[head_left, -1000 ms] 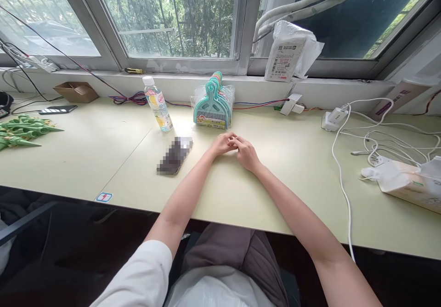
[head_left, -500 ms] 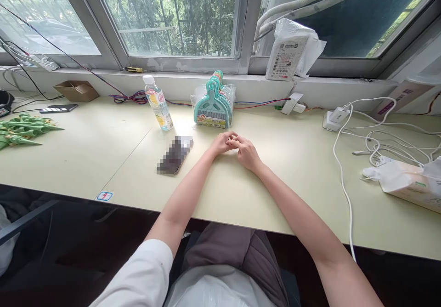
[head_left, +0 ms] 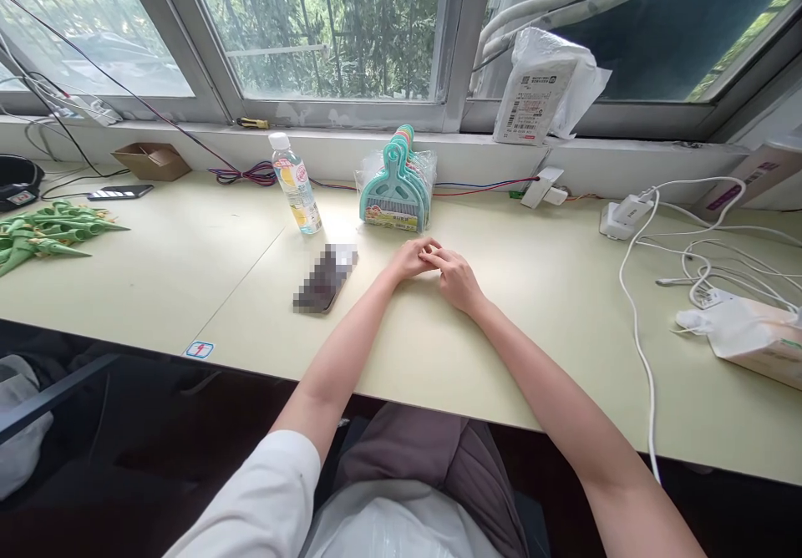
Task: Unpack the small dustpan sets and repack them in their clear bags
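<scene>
My left hand (head_left: 413, 257) and my right hand (head_left: 459, 279) meet over the table, fingertips overlapping and touching each other. Both have curled, closed fingers, and no object shows in either one. Just behind them stands a packaged stack of small turquoise dustpan-and-brush sets (head_left: 393, 195) in clear plastic. A phone (head_left: 326, 281), its screen pixelated, lies to the left of my left forearm. Behind the phone, a clear drink bottle (head_left: 296, 186) with a white cap and yellow label stands upright.
Green leaf-like pieces (head_left: 53, 232), another phone (head_left: 120, 193) and an open cardboard box (head_left: 152, 161) are at the left of the table (head_left: 238, 274). On the right lie tangled white cables (head_left: 632, 307), a power adapter (head_left: 626, 210) and a tissue pack (head_left: 752, 328). A wrapped package (head_left: 532, 94) leans on the sill.
The whole view has shifted slightly, so the scene sits a little further right. My hands remain together in the same place on the table.
</scene>
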Demonstrator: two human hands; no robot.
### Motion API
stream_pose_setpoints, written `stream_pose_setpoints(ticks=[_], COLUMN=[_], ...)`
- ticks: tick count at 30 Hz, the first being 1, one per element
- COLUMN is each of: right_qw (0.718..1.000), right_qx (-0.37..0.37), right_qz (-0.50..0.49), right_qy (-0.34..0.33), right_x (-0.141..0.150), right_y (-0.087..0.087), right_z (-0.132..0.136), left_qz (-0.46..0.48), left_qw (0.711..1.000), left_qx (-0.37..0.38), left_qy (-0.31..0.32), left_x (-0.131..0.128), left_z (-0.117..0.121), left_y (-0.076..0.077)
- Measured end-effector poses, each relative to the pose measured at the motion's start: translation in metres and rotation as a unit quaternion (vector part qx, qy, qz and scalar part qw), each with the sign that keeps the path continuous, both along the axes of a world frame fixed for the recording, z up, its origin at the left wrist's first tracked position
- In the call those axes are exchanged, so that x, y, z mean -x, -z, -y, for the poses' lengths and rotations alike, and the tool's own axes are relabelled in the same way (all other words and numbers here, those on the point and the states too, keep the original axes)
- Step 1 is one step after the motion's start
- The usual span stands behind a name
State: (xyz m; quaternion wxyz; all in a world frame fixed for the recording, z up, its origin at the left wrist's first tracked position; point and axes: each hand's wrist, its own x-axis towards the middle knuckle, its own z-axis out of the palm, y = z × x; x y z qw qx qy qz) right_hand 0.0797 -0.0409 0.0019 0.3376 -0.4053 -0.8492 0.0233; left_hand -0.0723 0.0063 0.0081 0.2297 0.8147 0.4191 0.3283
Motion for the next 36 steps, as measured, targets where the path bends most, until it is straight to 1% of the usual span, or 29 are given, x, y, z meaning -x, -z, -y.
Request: stream_pose_setpoints(ticks=[3,7,11,17,21,24,27,30,33,36], right_qw=[1.0,1.0,1.0,1.0,1.0,0.999,0.998,0.999,0.999,0.999], right_qx=[0.001,0.017,0.023,0.017,0.018,0.031,0.044,0.041,0.035,0.037], right_qz=[-0.005,-0.017,-0.012,0.01,0.002,-0.017,-0.034,-0.025,-0.017,-0.029], right_qy=[-0.006,-0.005,0.002,0.003,-0.004,-0.005,0.002,0.006,-0.007,-0.017], right_x=[-0.001,-0.002,-0.003,-0.004,-0.004,-0.004,-0.003,-0.003,-0.004,-0.004], right_y=[0.001,0.004,0.007,0.009,0.008,0.008,0.008,0.007,0.006,0.006], right_z=[-0.002,-0.005,-0.004,-0.004,-0.007,-0.008,-0.007,-0.005,-0.006,-0.009], left_qz=[0.001,0.0,-0.01,-0.001,0.006,-0.003,-0.017,-0.007,0.011,-0.003], left_qw=[1.0,0.999,1.0,1.0,0.999,0.999,1.0,1.0,1.0,0.999], left_qx=[-0.007,-0.022,-0.017,-0.011,-0.022,-0.018,0.003,0.017,0.02,0.023], left_qy=[0.007,0.025,0.017,0.008,0.023,0.027,0.013,0.004,0.019,0.028], left_x=[0.001,0.001,0.0,0.001,0.002,0.001,-0.001,-0.001,0.001,0.002], left_z=[0.001,-0.002,-0.005,-0.01,-0.011,-0.011,-0.011,-0.011,-0.011,-0.01], left_y=[-0.001,0.002,0.006,0.012,0.015,0.014,0.013,0.012,0.012,0.01])
